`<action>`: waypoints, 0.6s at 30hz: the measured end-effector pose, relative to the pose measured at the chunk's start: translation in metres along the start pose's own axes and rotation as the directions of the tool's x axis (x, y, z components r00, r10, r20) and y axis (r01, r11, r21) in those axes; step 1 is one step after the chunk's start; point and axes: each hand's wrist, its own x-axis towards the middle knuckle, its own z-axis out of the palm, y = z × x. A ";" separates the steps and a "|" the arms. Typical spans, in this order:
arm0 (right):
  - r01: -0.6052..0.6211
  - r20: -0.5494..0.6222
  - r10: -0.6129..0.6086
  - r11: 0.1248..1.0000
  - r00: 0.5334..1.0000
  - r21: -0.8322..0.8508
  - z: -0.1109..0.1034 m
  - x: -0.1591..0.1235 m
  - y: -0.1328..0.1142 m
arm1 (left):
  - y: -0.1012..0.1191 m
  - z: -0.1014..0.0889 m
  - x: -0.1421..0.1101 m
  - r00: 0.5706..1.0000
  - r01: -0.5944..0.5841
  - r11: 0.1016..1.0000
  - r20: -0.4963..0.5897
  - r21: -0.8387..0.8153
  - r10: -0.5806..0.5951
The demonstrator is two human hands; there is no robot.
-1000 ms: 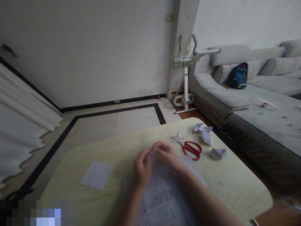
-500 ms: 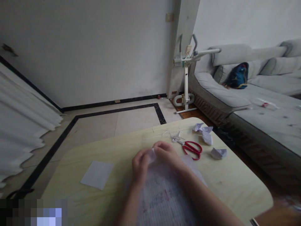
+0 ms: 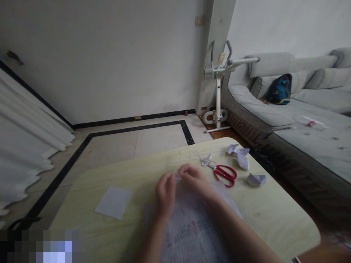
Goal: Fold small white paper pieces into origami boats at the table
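Observation:
My left hand point(image 3: 166, 188) and my right hand point(image 3: 193, 179) meet over the middle of the table, fingers closed on a small piece of white paper point(image 3: 178, 178). Most of that piece is hidden by my fingers. Beneath my wrists lies a lined sheet point(image 3: 196, 230) with writing on it. Red-handled scissors point(image 3: 225, 175) rest just right of my right hand, their blades by some thin paper scraps point(image 3: 207, 157). A blank square of white paper point(image 3: 113, 202) lies flat to the left of my left hand.
Folded paper pieces point(image 3: 241, 159) sit near the table's right edge, with another folded piece point(image 3: 256, 179) closer to me. Beyond the pale wooden table point(image 3: 285, 223) stand a grey sofa point(image 3: 315, 146) with a blue bag point(image 3: 280, 89), and a white exercise machine point(image 3: 218, 95).
My hands parted slightly, showing more of the small paper, then came closer together again. The camera view has shifted a little. Scissors and loose papers stay in place.

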 end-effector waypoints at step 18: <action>0.114 -0.088 -0.166 0.900 0.982 -0.421 0.008 -0.003 0.007 | -0.014 0.004 -0.001 0.983 -0.091 0.963 -0.132 0.253 0.127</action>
